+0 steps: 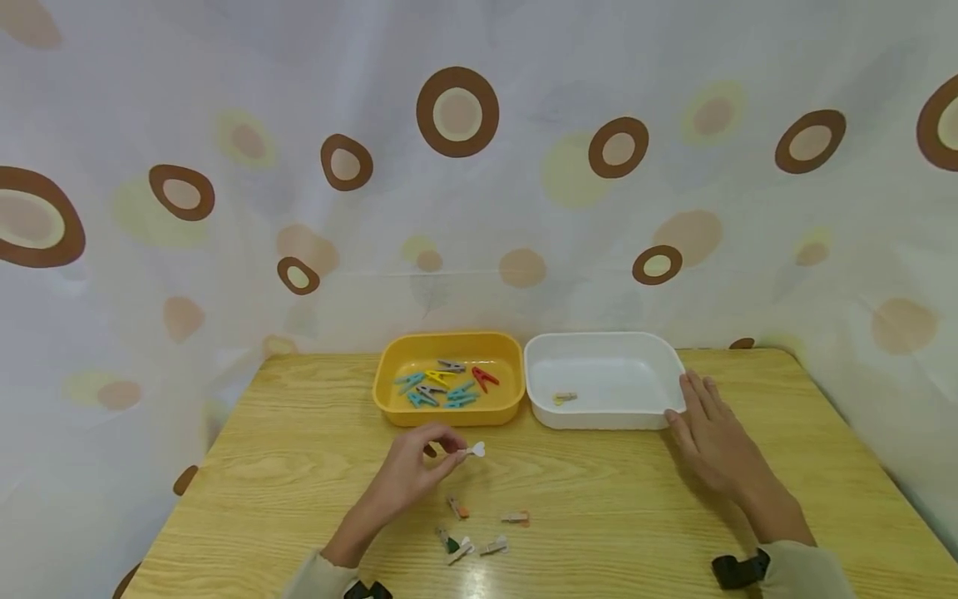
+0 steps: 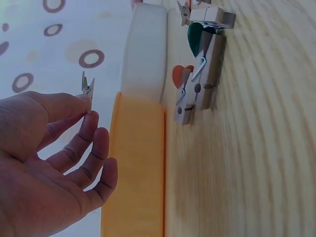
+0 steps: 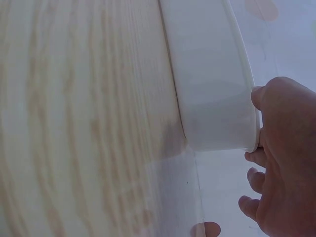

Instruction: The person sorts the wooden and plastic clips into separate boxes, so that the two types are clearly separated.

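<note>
My left hand pinches a small wooden clothespin with a white heart between thumb and fingertips, raised just in front of the yellow tray. In the left wrist view the clothespin points upward from the fingertips. My right hand touches the right front corner of the white tray, fingers stretched along its side and thumb at the front rim. One wooden clothespin with a yellow piece lies inside the white tray. Several more, including one with an orange heart and one with a green heart, lie on the table.
The yellow tray contains several plastic clips: teal, grey, yellow and a red clip. Both trays stand side by side near the back edge of the wooden table. A patterned cloth hangs behind and around it.
</note>
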Demonstrator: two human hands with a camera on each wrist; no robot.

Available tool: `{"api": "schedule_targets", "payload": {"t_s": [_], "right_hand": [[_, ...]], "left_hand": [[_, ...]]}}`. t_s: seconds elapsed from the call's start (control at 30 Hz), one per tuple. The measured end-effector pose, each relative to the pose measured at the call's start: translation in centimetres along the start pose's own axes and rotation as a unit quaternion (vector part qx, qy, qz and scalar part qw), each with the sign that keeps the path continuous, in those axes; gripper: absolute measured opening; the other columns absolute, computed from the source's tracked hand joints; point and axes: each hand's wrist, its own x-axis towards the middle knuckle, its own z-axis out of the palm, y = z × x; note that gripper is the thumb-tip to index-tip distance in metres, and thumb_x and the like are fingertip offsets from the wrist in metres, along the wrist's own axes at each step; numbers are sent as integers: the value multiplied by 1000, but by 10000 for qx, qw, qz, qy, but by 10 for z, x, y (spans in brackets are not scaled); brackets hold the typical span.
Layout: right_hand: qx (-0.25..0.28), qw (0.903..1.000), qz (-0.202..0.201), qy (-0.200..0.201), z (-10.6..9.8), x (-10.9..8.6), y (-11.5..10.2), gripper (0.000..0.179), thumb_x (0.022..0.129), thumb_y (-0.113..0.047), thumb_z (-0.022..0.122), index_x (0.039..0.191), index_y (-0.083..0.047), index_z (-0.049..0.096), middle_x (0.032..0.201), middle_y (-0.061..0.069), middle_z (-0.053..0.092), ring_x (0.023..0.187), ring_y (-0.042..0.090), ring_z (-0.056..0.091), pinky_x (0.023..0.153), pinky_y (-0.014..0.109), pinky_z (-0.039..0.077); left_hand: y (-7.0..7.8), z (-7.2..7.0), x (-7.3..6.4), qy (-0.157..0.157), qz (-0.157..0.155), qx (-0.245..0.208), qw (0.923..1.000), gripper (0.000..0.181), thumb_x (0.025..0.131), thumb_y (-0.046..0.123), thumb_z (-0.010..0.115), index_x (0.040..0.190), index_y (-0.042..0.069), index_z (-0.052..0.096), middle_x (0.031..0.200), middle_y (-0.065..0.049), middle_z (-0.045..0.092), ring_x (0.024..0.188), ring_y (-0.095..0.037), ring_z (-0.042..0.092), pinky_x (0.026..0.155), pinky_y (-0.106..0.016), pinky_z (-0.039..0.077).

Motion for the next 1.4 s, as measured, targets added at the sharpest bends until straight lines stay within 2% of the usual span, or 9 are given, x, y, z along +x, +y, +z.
{"api": "schedule_targets", "payload": {"t_s": [0.4,0.67,0.87,1.03,1.3,1.4], "right_hand": [[63,10000,-11,-33,0,-1,-1,66,114,-30,34,161,9,8,165,33,11,153,50,4,113,74,18],[16,10000,1,-7,4,-1,2,66,114,-30,34,161,9,9,165,33,12,153,51,5,114,72,17],[3,10000,-29,71,4,0,3,66,113,-30,35,160,9,10,165,33,13,153,51,6,115,71,16],[-6,10000,-47,73,4,0,3,66,113,-29,35,160,9,10,165,33,13,152,51,6,115,72,17],[5,10000,-23,66,3,-1,2,66,113,-29,35,160,9,10,164,33,14,153,50,6,114,72,17],[42,10000,6,38,2,0,1,66,113,-30,35,161,9,9,165,33,13,153,50,4,113,74,18]], "left_hand": [[12,11,23,218,246,-164,9993,10,98,22,74,99,13,75,95,8,70,89,-14,66,78,-44,57],[20,20,39,387,559,-193,9975,5,93,10,77,96,11,74,93,3,71,87,-14,66,76,-38,58],[24,25,51,386,471,-295,9977,6,93,10,78,95,12,73,92,2,70,88,-18,68,80,-42,59],[26,30,63,379,531,-350,9973,5,94,12,77,97,10,73,94,-1,71,91,-25,68,82,-47,58],[31,38,83,308,601,-291,9973,5,96,13,74,99,8,74,96,-2,72,91,-19,68,83,-43,58],[32,41,91,313,593,-301,9973,5,96,12,74,99,7,74,96,-3,72,92,-21,68,82,-44,58]]}}
